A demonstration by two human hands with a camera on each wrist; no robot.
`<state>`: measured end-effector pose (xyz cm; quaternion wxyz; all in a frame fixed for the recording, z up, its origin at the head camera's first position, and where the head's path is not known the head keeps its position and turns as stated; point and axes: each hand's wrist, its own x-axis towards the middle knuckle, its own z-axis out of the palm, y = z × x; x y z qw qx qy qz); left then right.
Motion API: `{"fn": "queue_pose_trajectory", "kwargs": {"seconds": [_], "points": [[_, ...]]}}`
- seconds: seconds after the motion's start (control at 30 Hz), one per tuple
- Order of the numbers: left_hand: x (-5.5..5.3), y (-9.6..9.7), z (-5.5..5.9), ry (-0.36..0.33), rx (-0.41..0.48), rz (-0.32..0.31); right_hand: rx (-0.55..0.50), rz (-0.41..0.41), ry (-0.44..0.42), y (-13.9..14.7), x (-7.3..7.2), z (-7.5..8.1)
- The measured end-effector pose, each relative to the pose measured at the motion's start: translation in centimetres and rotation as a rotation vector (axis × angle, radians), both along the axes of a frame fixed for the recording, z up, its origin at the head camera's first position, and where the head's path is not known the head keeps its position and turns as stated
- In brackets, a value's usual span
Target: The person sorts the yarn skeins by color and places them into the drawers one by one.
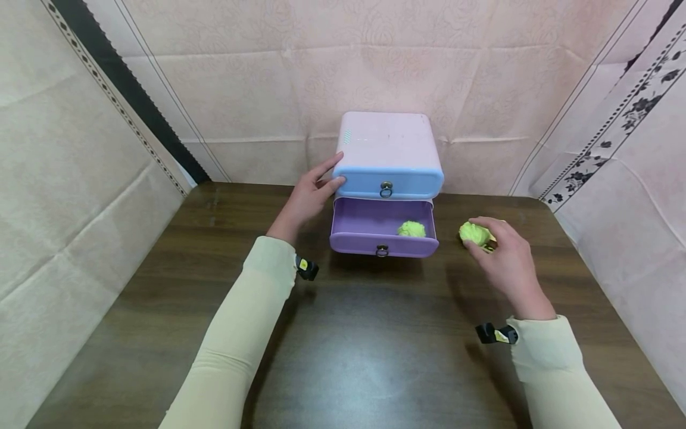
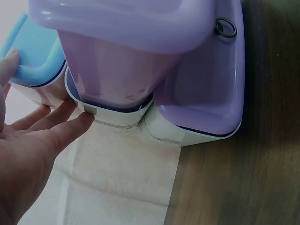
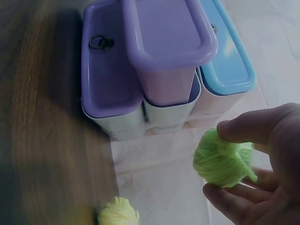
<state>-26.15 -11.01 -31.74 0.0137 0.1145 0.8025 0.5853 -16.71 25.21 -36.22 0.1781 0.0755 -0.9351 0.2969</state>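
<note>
My right hand (image 1: 506,256) pinches a light green ball of yarn (image 3: 222,159) between thumb and fingers, to the right of a small drawer cabinet (image 1: 388,137). With its middle purple drawer (image 1: 354,243) pulled out, the cabinet shows a second green yarn ball (image 1: 412,229) inside, near the front right. My left hand (image 1: 308,199) rests on the cabinet's left side, fingers along the wall and thumb on the edge of the blue top drawer (image 1: 359,182). In the left wrist view these fingers are spread and fairly straight.
A yellow yarn ball (image 3: 118,213) lies on the wooden table (image 1: 343,345) below the right hand. The purple bottom drawer (image 3: 110,79) is closed beneath the pulled-out one. Patterned cloth (image 1: 257,95) hangs close behind the cabinet and along both sides.
</note>
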Motion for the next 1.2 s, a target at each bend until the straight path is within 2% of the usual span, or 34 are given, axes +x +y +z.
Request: {"fn": "queue_pose_trajectory", "kwargs": {"seconds": [0.23,0.63,0.87,1.2], "points": [[-0.3,0.0,-0.3,-0.015,-0.011,0.016,-0.029,0.042,0.069,-0.7,-0.2,-0.2],[0.2,0.0,0.0,0.006,0.004,0.003,-0.081,0.076,0.071,-2.0,-0.2,0.1],[0.1,0.1,-0.1,0.001,0.010,0.006,-0.104,0.095,0.119,-2.9,-0.4,0.2],[-0.1,0.0,-0.2,0.008,0.014,0.006,-0.144,0.101,0.140,-4.0,-0.8,0.1]]}}
